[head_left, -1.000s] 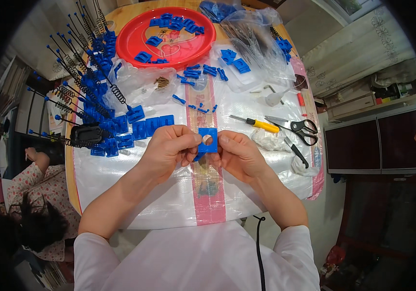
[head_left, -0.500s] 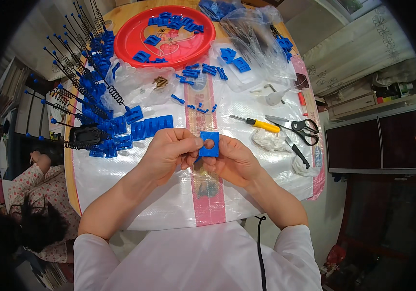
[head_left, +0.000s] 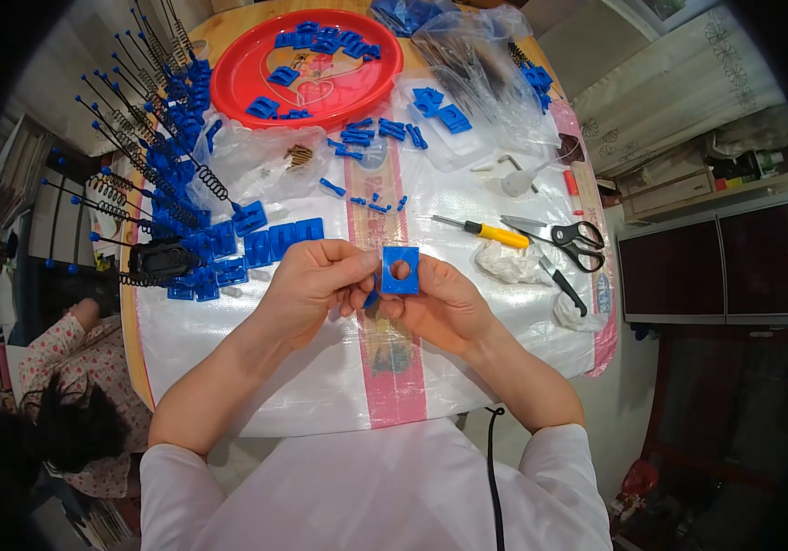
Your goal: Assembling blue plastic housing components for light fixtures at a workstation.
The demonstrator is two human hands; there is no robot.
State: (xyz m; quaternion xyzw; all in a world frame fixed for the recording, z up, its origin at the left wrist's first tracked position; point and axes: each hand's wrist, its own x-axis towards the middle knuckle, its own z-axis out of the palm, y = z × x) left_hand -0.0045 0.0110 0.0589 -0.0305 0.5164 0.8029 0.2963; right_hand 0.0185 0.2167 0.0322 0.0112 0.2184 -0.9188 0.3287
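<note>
Chest-high over the table, I hold a blue square plate (head_left: 390, 277) with a round hole through its middle. My right hand (head_left: 449, 301) pinches its right side between thumb and fingers. At the opposite edge, my left hand (head_left: 316, 280) is closed, its thumb tip against the plate. A bit of blue (head_left: 371, 299) shows below the left fingertips; whether it belongs to the same part I cannot tell. Joined blue plates (head_left: 284, 241) lie just beyond my left hand, and small blue pins (head_left: 377, 204) are scattered farther out.
At the left stand blue assemblies with black springs (head_left: 212, 182) and thin rods. A red tray (head_left: 229, 103) with blue parts is at the back, near brass-coloured screws (head_left: 299, 156). On the right are a yellow-handled screwdriver (head_left: 502, 236), scissors (head_left: 579, 243) and a knife (head_left: 566, 289). Another person (head_left: 91, 404) is at lower left.
The blue plate has turned to face me more squarely, and its hole shows more openly. My left thumb has slid back slightly from the hole to the plate's edge.
</note>
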